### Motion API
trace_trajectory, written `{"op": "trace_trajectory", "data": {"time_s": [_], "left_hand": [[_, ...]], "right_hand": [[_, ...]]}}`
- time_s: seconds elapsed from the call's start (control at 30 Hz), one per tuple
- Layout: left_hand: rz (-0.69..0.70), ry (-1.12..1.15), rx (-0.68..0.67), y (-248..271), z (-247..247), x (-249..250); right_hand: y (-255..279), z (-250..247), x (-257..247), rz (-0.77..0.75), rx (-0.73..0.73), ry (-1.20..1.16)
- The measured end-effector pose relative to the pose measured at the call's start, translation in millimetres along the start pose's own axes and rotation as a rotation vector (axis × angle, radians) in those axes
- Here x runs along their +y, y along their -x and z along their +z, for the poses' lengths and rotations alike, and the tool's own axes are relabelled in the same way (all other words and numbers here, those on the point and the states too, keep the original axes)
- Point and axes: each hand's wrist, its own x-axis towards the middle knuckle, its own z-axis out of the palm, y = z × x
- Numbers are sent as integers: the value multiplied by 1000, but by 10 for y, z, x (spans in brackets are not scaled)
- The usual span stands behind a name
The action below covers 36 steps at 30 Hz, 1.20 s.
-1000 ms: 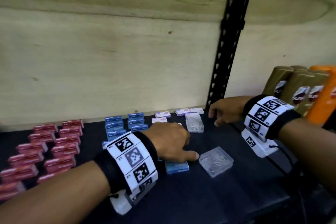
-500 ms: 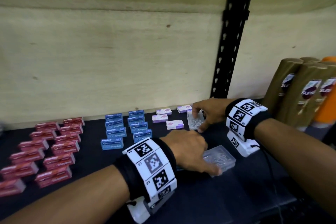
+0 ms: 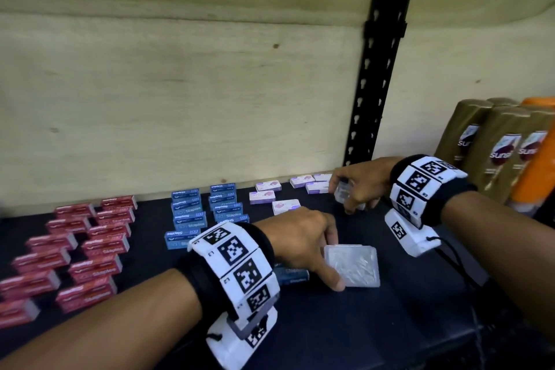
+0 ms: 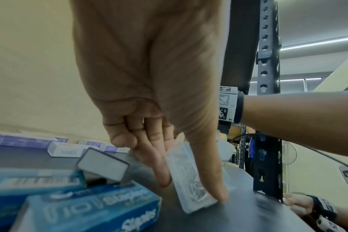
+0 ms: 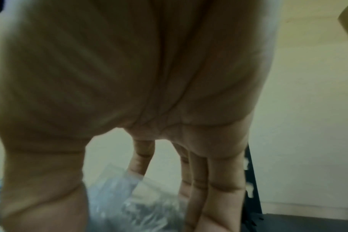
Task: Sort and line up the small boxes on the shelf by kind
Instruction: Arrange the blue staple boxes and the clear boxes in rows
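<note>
On the black shelf [image 3: 345,324] my left hand [image 3: 333,261] pinches a clear plastic box [image 3: 354,264] between thumb and fingers, with its left edge tipped up. The left wrist view shows the same clear box [image 4: 191,180] pinched by my left hand [image 4: 193,188]. Farther back, my right hand [image 3: 345,198] curls round a second clear box [image 3: 342,194], mostly hidden by the fingers. That box [image 5: 133,204] lies blurred between thumb and fingers. Red boxes [image 3: 90,237], blue staples boxes [image 3: 207,207] and purple-white boxes [image 3: 270,192] lie in rows. One loose blue box [image 3: 292,275] lies under my left wrist.
Brown shampoo bottles [image 3: 492,153] and an orange bottle [image 3: 537,177] stand at the right. A black slotted post [image 3: 375,69] rises at the back against the plywood wall [image 3: 180,99]. The shelf's front strip is bare.
My left hand moved right off the loose blue box and took hold of the near clear box. My right hand moved left and closed round the far clear box.
</note>
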Motion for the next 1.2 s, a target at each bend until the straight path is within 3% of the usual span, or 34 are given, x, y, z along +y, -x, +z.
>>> {"op": "trace_trajectory", "data": {"time_s": [0.4,0.63,0.87,1.2], "left_hand": [[54,262,-3,296,-297,-139],[-1,449,103,831,-625,-479],[-122,262,310,1582,-932,-832],[-296,128,552,2339,-835,-1285]], "right_hand": [[161,-199,-52,-81,44,-334],[179,-177,-332,-158,52,-356],[128,-101,-1150,-350,-15,-314],[195,83,-2391,-575,-120,-150]]}}
